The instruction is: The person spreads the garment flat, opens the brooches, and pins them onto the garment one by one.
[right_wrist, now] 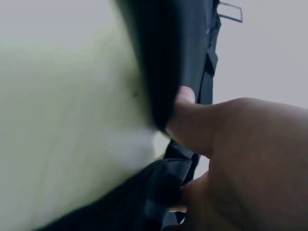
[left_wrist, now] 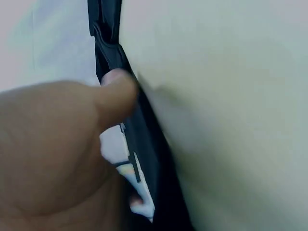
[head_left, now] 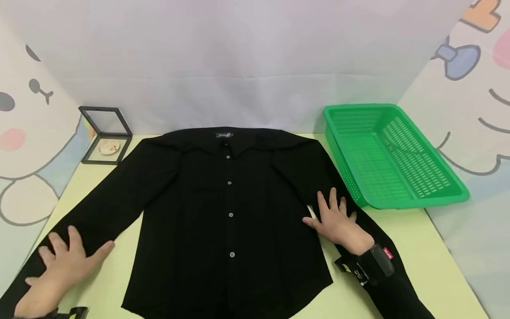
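Note:
A black button-up shirt (head_left: pixel 203 221) lies spread front side up, its collar toward the back wall and both sleeves slanting out and down. On the left-hand sleeve (head_left: pixel 119 199) rests my left hand (head_left: pixel 63 270), fingers spread. My right hand (head_left: pixel 338 223) lies with fanned fingers on the other sleeve, close to the shirt's side edge. In the left wrist view the thumb (left_wrist: pixel 118 96) overlaps the sleeve's dark edge. The right wrist view has the thumb (right_wrist: pixel 192 120) against the black cloth, with the other fingers mostly hidden.
A green plastic basket (head_left: pixel 370 204) stands at the back right, beside the shirt's shoulder. At the back left, a black hinged frame (head_left: pixel 105 134) holds a small round item. The pale yellow tabletop (head_left: pixel 434 257) meets a white cloth backdrop and printed side panels.

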The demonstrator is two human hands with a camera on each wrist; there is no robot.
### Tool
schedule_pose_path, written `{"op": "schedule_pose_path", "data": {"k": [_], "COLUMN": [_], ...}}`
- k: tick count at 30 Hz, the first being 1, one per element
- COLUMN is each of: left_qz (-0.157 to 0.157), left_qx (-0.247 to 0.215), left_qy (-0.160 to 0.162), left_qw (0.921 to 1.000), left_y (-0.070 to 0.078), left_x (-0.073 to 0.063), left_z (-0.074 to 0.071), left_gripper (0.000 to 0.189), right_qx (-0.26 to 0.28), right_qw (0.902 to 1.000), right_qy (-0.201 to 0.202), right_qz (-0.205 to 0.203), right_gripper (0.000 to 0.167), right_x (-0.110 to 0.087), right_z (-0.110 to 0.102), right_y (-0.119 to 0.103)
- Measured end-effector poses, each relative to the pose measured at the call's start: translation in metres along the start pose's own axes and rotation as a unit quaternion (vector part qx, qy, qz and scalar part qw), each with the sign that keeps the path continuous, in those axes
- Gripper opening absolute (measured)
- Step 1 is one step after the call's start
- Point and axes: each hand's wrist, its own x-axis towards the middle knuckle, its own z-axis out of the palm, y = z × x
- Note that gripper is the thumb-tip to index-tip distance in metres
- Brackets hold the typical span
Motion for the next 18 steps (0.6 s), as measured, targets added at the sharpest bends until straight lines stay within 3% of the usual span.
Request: {"op": "schedule_pose_path", "data": {"k": [1, 3, 6, 8, 14, 18], "left_qz": [0.009, 0.058, 0.138, 0.167, 0.164, 0.154], "left_qx": [0.008, 0.021, 0.006, 0.0, 0.052, 0.073], "left_qy": [-0.008, -0.014, -0.012, -0.004, 0.015, 0.015], "left_qw": [0.9999, 0.998, 0.9904, 0.9859, 0.9849, 0.9853], "left_y": [-0.003, -0.01, -0.019, -0.023, -0.029, -0.026], "left_x": [-0.002, -0.005, -0.009, -0.01, -0.009, -0.005], "left_z": [0.001, 0.002, 0.005, 0.007, 0.01, 0.002], "left_gripper": [0.128, 0.121, 0.106, 0.099, 0.105, 0.103], "right_qx": [-0.004, -0.006, -0.004, -0.003, -0.005, -0.032], "right_qw": [1.0, 1.0, 1.0, 1.0, 0.9998, 0.996], "right_qy": [0.001, 0.005, 0.003, -0.001, -0.002, 0.05], "right_qz": [0.001, -0.002, -0.006, -0.009, -0.017, -0.067], "right_gripper": [0.096, 0.096, 0.096, 0.095, 0.091, 0.075], "right_x": [0.0, 0.0, 0.0, 0.001, -0.002, -0.008], "right_z": [0.0, 0.0, 0.0, 0.001, 0.0, 0.0], "right_y": [0.001, 0.001, 0.001, 0.0, 0.0, 0.0]}}
